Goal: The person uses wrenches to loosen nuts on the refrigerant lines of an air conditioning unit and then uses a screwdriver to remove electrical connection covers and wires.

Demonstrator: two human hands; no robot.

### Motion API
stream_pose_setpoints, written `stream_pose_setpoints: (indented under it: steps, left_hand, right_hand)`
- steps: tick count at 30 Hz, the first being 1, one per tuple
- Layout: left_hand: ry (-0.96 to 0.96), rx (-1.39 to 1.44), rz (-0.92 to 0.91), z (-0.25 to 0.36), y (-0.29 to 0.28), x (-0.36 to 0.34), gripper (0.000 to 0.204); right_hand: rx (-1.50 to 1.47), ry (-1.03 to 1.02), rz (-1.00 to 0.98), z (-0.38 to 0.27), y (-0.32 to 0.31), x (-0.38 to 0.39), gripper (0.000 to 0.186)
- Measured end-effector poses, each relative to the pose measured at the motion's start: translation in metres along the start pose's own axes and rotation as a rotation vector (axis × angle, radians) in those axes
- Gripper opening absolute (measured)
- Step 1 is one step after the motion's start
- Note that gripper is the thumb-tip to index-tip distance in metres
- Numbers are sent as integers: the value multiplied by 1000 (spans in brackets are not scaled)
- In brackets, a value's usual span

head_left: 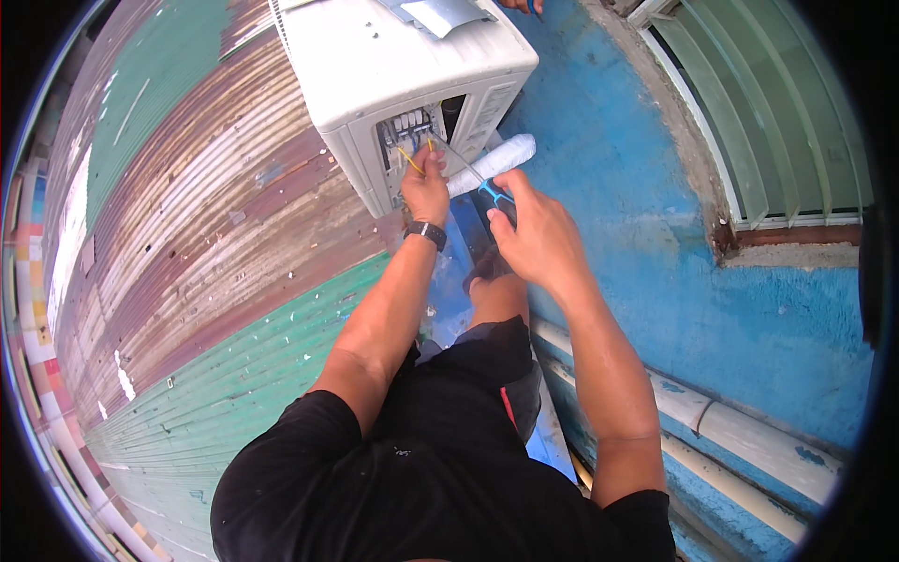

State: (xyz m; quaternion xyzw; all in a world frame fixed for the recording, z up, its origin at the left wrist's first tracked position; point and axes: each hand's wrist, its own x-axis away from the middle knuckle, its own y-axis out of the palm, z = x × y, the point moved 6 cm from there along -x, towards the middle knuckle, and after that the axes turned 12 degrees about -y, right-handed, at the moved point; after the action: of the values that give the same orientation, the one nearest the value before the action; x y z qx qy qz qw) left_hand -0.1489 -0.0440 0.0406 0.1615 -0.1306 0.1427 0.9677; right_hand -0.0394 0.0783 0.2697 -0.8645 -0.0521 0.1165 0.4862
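A white air conditioner outdoor unit (pixel 412 75) stands in front of me, its side opening showing a terminal block (pixel 412 124) with several wires. My left hand (pixel 426 195) is at this opening, fingers pinched on a thin yellow wire (pixel 410 160). From the right, my right hand (pixel 541 232) grips a screwdriver (pixel 491 191) by its blue and dark handle. The metal shaft slants up and left toward the terminals beside my left fingertips. Whether its tip sits in a screw is too small to tell.
Loose grey sheet-metal pieces (pixel 445 15) lie on the unit. A white-wrapped pipe (pixel 501 161) sticks out beside it. Rusty corrugated roofing (pixel 225 187) spreads left; a blue wall (pixel 618 178) with a louvred window (pixel 758 112) and pipes (pixel 749 440) stands right. Another person's hand (pixel 518 5) shows at the top.
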Motion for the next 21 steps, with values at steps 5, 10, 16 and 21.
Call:
stream_pose_setpoints:
  steps: [5,10,16,21]
  left_hand:
    - [-17,-4,-3,2,0,2,29]
    - [-18,-16,-4,4,1,4,31]
    - [-4,4,-8,4,-1,4,32]
    - [-18,16,-20,4,0,4,32]
  right_hand:
    - [6,18,-14,3,2,-3,32]
    - [6,20,-20,5,3,-3,32]
    - [-61,90,-77,2,0,-4,35]
    - [-72,109,-74,4,1,-3,35]
